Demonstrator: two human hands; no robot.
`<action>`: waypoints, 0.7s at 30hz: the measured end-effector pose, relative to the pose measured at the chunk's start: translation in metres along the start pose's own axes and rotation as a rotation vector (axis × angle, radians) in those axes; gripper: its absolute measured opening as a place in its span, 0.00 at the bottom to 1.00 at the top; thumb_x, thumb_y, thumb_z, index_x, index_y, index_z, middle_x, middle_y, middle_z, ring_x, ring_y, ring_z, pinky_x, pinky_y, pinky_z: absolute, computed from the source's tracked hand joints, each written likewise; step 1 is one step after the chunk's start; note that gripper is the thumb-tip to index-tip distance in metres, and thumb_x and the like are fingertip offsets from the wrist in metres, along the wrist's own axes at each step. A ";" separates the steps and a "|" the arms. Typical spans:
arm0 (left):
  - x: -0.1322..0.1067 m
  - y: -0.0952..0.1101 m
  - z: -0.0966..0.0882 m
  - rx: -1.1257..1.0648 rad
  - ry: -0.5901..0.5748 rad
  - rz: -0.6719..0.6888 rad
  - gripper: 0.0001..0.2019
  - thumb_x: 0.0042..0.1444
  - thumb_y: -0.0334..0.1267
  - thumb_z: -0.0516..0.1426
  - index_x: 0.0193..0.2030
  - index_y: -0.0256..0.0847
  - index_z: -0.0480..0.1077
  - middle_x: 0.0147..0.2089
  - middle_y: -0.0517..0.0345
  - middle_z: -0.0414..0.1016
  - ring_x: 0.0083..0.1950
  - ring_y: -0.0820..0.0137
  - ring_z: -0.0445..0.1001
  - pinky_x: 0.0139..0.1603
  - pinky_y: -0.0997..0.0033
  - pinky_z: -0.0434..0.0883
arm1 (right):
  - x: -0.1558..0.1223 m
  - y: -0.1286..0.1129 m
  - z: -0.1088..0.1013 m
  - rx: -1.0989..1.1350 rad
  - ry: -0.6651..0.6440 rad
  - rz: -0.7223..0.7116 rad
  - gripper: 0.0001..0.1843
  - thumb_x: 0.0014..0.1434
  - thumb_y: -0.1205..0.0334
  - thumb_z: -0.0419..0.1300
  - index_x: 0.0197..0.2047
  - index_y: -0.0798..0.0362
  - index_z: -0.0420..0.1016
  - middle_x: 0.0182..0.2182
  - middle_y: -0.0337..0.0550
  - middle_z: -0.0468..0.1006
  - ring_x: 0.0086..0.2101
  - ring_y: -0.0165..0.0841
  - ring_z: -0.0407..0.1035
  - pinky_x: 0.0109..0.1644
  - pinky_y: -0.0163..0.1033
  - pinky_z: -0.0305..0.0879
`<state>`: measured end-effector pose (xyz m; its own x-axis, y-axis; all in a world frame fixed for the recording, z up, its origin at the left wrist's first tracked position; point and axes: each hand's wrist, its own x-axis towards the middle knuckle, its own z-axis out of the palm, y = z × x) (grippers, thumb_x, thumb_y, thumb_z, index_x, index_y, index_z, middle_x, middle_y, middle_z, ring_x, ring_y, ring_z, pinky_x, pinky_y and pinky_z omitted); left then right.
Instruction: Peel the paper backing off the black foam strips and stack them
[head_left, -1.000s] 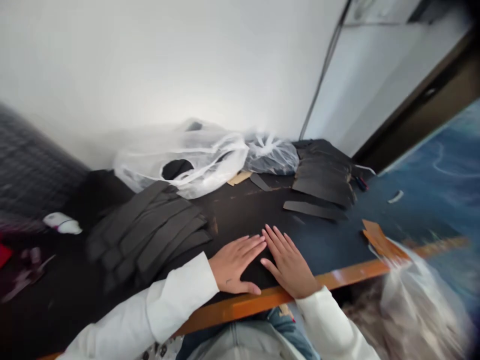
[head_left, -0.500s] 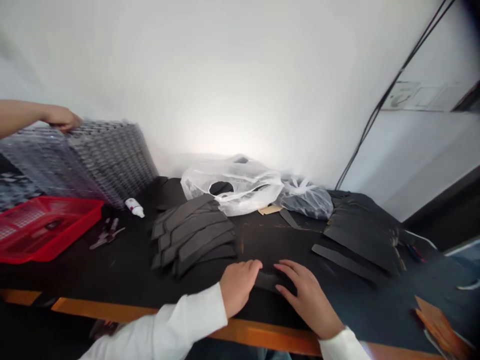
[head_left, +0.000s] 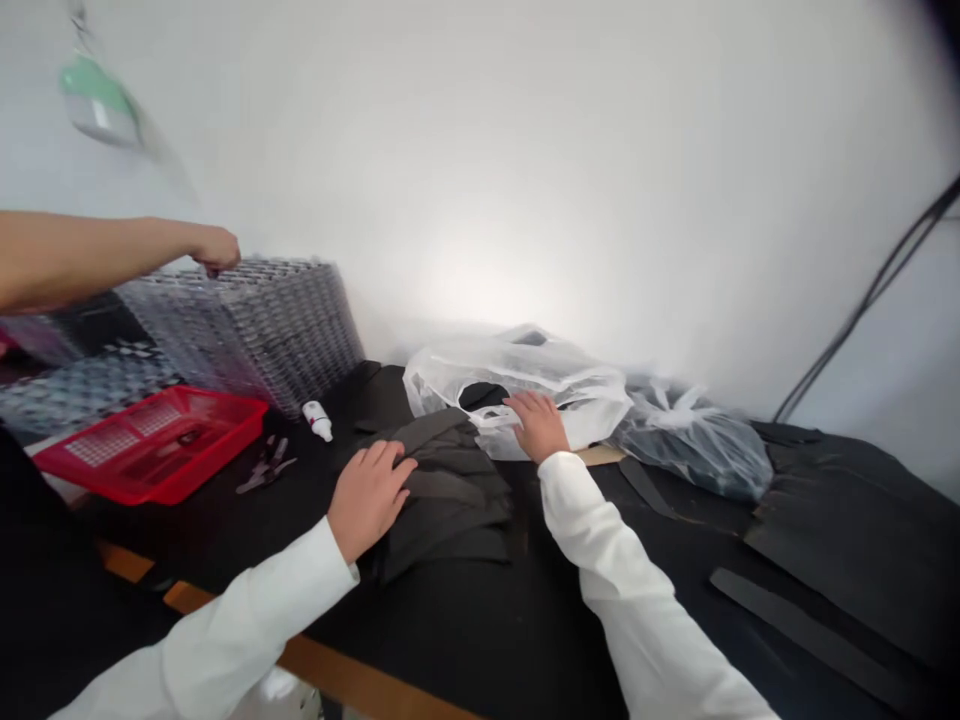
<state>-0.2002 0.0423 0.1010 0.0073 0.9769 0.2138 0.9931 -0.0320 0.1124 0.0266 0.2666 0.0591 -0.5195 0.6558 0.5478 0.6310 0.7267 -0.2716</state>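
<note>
My left hand (head_left: 370,497) rests on the left side of a pile of dark grey, flat strips (head_left: 450,500), its fingers apart. My right hand (head_left: 538,424) reaches to the near side of a white translucent plastic bag (head_left: 517,365), fingers spread and nothing visible in them. Through an opening in the bag something black shows. Behind the right sleeve lies a knotted clear bag (head_left: 694,440) with dark contents. One loose grey strip (head_left: 810,630) lies to the right on the black table (head_left: 465,640).
At left stand a red plastic basket (head_left: 217,420), a small white bottle (head_left: 317,420), snips (head_left: 266,465) and a stack of clear trays (head_left: 292,325). Another person's hand (head_left: 217,248) is at the trays' top. Black sheets (head_left: 862,540) lie at right, near hanging cables (head_left: 862,300).
My view has swung left. My hands have left the strip at the table's front; the left moved onto the pile, the right forward to the white bag.
</note>
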 end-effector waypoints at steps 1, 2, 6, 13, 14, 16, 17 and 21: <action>0.006 -0.002 0.000 0.032 0.011 -0.022 0.23 0.59 0.33 0.56 0.62 0.38 0.65 0.66 0.37 0.64 0.69 0.43 0.59 0.65 0.43 0.58 | 0.009 0.001 0.010 -0.016 0.006 0.016 0.21 0.52 0.73 0.59 0.49 0.51 0.79 0.50 0.50 0.80 0.57 0.48 0.66 0.65 0.59 0.52; 0.014 -0.006 -0.001 0.049 -0.003 -0.048 0.31 0.56 0.35 0.60 0.67 0.37 0.60 0.71 0.35 0.56 0.73 0.42 0.51 0.69 0.42 0.53 | 0.015 0.002 0.017 -0.027 0.013 0.027 0.18 0.52 0.72 0.60 0.45 0.51 0.81 0.46 0.50 0.82 0.54 0.48 0.68 0.64 0.59 0.53; 0.062 -0.040 -0.002 -0.025 -0.240 -0.122 0.63 0.39 0.57 0.69 0.74 0.29 0.42 0.76 0.26 0.39 0.76 0.38 0.38 0.72 0.43 0.47 | 0.023 0.010 0.019 -0.040 0.092 0.039 0.08 0.56 0.66 0.60 0.33 0.51 0.82 0.34 0.48 0.81 0.44 0.43 0.71 0.55 0.51 0.59; 0.109 -0.074 0.007 -0.130 -0.523 -0.036 0.64 0.26 0.63 0.70 0.71 0.39 0.54 0.63 0.45 0.72 0.60 0.52 0.74 0.58 0.64 0.71 | 0.026 0.009 -0.062 0.035 0.523 0.234 0.18 0.63 0.51 0.55 0.42 0.54 0.81 0.34 0.49 0.75 0.35 0.40 0.68 0.42 0.45 0.62; 0.109 -0.071 0.008 -0.119 -0.530 -0.038 0.61 0.27 0.63 0.70 0.70 0.40 0.56 0.62 0.46 0.73 0.59 0.52 0.74 0.58 0.63 0.71 | 0.025 0.007 -0.072 0.093 0.574 0.249 0.17 0.62 0.50 0.57 0.40 0.53 0.81 0.31 0.45 0.74 0.31 0.37 0.68 0.39 0.43 0.62; 0.104 -0.062 0.007 -0.076 -0.516 -0.058 0.59 0.28 0.61 0.70 0.68 0.38 0.58 0.60 0.43 0.72 0.58 0.48 0.74 0.58 0.57 0.70 | 0.023 0.002 -0.088 0.199 0.641 0.268 0.15 0.59 0.49 0.60 0.36 0.52 0.80 0.27 0.40 0.73 0.26 0.33 0.66 0.35 0.40 0.61; 0.101 -0.056 0.006 -0.048 -0.498 -0.073 0.59 0.28 0.61 0.70 0.68 0.37 0.58 0.59 0.40 0.71 0.58 0.44 0.73 0.58 0.53 0.70 | 0.023 0.000 -0.092 0.233 0.648 0.270 0.15 0.58 0.49 0.61 0.34 0.52 0.79 0.27 0.40 0.73 0.25 0.32 0.66 0.34 0.39 0.61; 0.085 -0.031 -0.005 0.030 -0.415 -0.108 0.59 0.30 0.57 0.70 0.69 0.37 0.54 0.57 0.37 0.67 0.56 0.39 0.71 0.55 0.47 0.68 | 0.022 -0.009 -0.097 0.296 0.591 0.227 0.13 0.57 0.51 0.61 0.33 0.52 0.78 0.27 0.40 0.74 0.27 0.32 0.69 0.35 0.38 0.62</action>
<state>-0.2312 0.1258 0.1202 -0.0567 0.9766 -0.2073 0.9937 0.0752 0.0827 0.0656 0.2543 0.1505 0.0602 0.6383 0.7675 0.4594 0.6648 -0.5890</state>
